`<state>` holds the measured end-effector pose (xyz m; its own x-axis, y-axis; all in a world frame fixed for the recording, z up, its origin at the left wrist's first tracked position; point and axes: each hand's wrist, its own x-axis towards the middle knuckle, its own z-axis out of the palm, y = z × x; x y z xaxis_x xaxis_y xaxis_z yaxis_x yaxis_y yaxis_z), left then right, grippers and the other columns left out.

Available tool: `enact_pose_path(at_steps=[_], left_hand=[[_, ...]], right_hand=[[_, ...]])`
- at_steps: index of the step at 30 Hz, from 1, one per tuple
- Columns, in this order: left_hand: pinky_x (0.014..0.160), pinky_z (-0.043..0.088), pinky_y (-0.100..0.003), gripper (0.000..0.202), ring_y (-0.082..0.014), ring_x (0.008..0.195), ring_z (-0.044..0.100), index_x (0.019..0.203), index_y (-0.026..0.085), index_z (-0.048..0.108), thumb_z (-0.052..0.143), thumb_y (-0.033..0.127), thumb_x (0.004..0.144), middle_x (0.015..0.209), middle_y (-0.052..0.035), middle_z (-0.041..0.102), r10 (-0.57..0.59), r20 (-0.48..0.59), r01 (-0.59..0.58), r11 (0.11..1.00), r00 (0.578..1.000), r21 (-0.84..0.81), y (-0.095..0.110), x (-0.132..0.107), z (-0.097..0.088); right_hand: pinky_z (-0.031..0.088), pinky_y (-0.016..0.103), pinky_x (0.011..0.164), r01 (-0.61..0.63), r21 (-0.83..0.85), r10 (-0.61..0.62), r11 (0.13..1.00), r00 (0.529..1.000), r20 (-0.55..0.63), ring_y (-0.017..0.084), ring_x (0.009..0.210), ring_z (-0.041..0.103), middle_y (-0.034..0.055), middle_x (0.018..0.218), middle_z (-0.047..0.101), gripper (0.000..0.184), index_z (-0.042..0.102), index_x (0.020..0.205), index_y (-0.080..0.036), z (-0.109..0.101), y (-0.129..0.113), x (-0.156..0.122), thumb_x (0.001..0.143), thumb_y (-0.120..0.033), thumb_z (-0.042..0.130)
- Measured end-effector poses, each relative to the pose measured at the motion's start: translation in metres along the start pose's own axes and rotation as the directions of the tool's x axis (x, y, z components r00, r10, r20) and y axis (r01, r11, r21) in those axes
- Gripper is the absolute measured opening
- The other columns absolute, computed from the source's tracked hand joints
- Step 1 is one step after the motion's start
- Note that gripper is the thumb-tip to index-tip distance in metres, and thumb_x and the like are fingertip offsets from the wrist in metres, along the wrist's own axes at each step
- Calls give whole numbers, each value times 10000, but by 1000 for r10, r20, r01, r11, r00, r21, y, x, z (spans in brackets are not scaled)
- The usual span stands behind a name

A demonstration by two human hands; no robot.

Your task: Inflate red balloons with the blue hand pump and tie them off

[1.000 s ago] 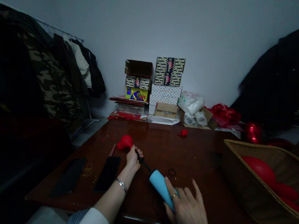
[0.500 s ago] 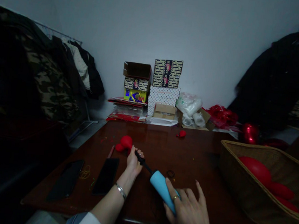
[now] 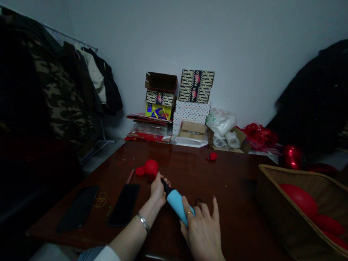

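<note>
A blue hand balloon pump with a black end slants over the table between my hands. My left hand is closed around the pump's black end, right at a red balloon that is partly inflated. The balloon's neck is hidden by my fingers. My right hand grips the blue barrel with thumb and fingers, its little finger sticking out. Another small red balloon shape lies against the left side of the first; whether they are joined I cannot tell.
On the right stands a wicker basket holding red balloons. Two dark phone-like slabs and yellow rubber bands lie left of my left arm. A small red balloon rests near the far edge; stacked boxes stand beyond.
My right hand has pushed the blue barrel up and left toward my left hand, so the black rod between them no longer shows. The balloon at the pump looks slightly bigger.
</note>
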<state>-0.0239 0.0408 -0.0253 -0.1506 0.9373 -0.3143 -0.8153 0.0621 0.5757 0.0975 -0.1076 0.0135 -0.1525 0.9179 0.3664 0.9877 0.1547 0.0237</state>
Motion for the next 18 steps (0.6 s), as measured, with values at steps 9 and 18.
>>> enact_pose_path(at_steps=[9, 18], left_hand=[[351, 278, -161, 266, -59, 343, 375, 655, 179, 400, 456, 283, 893, 473, 65, 388, 52, -8, -52, 997, 999, 53, 18, 14, -1], [349, 266, -149, 305, -51, 341, 353, 649, 181, 381, 378, 294, 932, 458, 64, 362, 36, -40, -36, 999, 999, 11, 26, 14, 2]], right_hand=[[86, 575, 1068, 86, 21, -81, 996, 982, -169, 241, 871, 557, 18, 811, 651, 610, 419, 1329, -273, 5, 30, -44, 753, -360, 601], [44, 532, 1069, 185, -34, -188, 982, 951, -244, 209, 891, 573, -25, 846, 663, 594, 371, 1358, -282, -5, 59, -68, 814, -456, 534]])
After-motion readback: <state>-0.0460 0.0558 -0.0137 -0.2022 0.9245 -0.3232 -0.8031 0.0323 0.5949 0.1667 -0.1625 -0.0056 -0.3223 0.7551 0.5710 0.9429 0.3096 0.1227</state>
